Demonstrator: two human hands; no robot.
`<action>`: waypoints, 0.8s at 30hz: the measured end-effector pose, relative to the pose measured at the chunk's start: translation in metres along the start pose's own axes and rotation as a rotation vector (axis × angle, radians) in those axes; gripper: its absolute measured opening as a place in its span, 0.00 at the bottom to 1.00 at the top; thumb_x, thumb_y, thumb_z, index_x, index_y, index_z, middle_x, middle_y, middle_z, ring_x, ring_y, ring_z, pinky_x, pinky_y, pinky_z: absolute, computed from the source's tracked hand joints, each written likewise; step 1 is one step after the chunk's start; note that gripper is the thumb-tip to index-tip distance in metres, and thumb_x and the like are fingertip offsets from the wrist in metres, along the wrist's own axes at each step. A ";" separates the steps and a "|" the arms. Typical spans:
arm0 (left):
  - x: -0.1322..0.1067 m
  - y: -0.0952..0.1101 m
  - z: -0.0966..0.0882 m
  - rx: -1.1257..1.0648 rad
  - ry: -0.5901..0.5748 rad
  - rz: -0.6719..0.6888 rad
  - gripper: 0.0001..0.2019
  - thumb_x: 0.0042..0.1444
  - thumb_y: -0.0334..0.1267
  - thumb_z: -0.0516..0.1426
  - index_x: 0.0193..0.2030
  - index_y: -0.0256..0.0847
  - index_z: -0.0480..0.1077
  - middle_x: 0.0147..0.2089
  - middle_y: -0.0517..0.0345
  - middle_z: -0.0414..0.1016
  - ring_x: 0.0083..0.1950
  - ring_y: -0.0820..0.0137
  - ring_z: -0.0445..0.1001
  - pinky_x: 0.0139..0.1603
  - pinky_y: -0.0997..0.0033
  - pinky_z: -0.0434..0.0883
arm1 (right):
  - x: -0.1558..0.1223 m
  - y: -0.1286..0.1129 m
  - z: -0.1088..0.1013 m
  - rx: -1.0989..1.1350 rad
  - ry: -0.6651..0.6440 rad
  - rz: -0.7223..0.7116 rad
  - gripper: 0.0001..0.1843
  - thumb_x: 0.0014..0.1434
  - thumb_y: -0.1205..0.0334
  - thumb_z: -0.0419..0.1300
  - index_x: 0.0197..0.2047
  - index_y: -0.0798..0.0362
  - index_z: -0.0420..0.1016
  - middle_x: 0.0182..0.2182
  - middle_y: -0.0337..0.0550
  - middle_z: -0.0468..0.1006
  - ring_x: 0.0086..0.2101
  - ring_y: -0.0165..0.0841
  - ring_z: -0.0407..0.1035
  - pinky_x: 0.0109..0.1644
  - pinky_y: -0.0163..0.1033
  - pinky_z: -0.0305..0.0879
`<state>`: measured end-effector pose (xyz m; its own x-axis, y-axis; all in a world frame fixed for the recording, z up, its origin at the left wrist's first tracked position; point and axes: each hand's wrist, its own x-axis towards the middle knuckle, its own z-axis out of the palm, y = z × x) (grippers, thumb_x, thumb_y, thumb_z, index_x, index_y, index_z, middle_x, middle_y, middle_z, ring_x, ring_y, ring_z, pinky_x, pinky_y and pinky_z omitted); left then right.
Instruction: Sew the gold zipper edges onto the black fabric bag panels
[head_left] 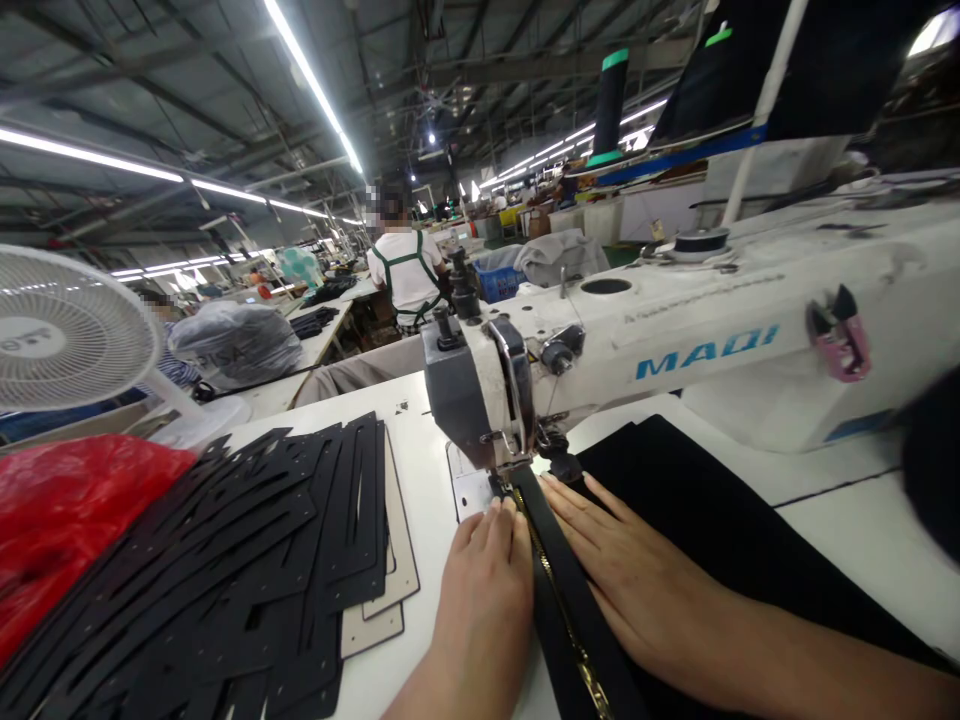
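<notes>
A black zipper strip with gold teeth [551,570] runs from under the needle of the white sewing machine [660,320] toward me, its gold slider near the bottom edge. On its left side my left hand [491,575] lies with fingers bent forward and fingertips close to the presser foot. Flat along the right side of the strip rests my right hand [622,550], fingers stretched out toward the foot. Beneath that hand and forearm spreads a large black fabric panel [675,500]. The needle tip itself is hard to make out.
Slotted black frame pieces [285,540] are heaped on the table at left, beside a red plastic bag [82,510] and a white fan [67,330]. Pink-handled snips [844,340] sit on the machine's side. Another person [409,265] works farther off, facing away.
</notes>
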<state>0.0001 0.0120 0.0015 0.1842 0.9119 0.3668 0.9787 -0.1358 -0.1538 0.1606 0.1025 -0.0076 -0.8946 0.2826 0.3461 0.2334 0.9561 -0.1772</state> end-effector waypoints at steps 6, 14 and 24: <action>0.002 -0.001 0.002 -0.055 0.004 -0.021 0.12 0.58 0.23 0.49 0.48 0.30 0.66 0.46 0.42 0.72 0.47 0.60 0.73 0.49 0.58 0.73 | 0.000 0.004 0.006 -0.033 0.054 -0.027 0.30 0.61 0.66 0.47 0.66 0.54 0.46 0.62 0.51 0.54 0.61 0.41 0.48 0.61 0.56 0.51; 0.002 -0.010 0.011 -0.065 0.069 0.023 0.15 0.59 0.24 0.47 0.51 0.33 0.65 0.47 0.41 0.72 0.48 0.61 0.73 0.47 0.59 0.75 | 0.006 0.011 0.013 0.034 0.073 -0.048 0.27 0.65 0.61 0.46 0.66 0.49 0.49 0.61 0.49 0.56 0.60 0.41 0.51 0.62 0.55 0.49; -0.021 -0.011 0.012 0.043 0.297 0.187 0.13 0.62 0.29 0.46 0.46 0.35 0.70 0.48 0.48 0.76 0.46 0.63 0.76 0.46 0.66 0.76 | -0.026 -0.020 -0.017 -0.144 0.166 -0.165 0.18 0.61 0.67 0.47 0.52 0.55 0.70 0.47 0.49 0.74 0.50 0.38 0.67 0.55 0.44 0.64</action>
<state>-0.0152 -0.0012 -0.0152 0.3842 0.7198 0.5782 0.9221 -0.2676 -0.2795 0.1856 0.0778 0.0031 -0.8529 0.1198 0.5081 0.1524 0.9881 0.0228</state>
